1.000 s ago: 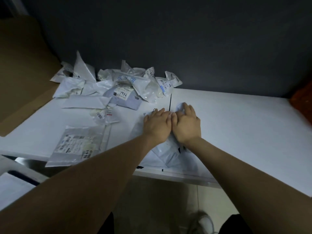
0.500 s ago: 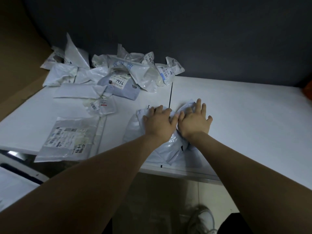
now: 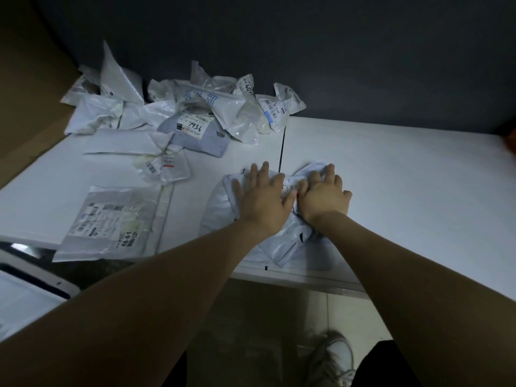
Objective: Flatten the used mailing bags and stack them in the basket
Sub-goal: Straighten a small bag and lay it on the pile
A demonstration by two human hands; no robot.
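A crumpled white mailing bag [image 3: 220, 208] lies near the table's front edge. My left hand [image 3: 262, 199] and my right hand [image 3: 324, 196] press flat on top of it, side by side, fingers spread and straight. A heap of several crumpled white and clear mailing bags [image 3: 195, 113] sits at the back left of the table. A flattened bag with a printed label [image 3: 111, 224] lies at the front left, overhanging the edge. A white basket rim [image 3: 33, 275] shows at the lower left, below the table.
The white table [image 3: 405, 191] stretches bare to the right of my hands. A dark wall [image 3: 307, 51] backs it. Brown cardboard [image 3: 25, 107] leans at the left. My shoe [image 3: 332, 358] shows on the floor below the table edge.
My hands have slid a little apart on the bag, fingers spreading wider, and more of the bag's upper part shows flattened between and around them.
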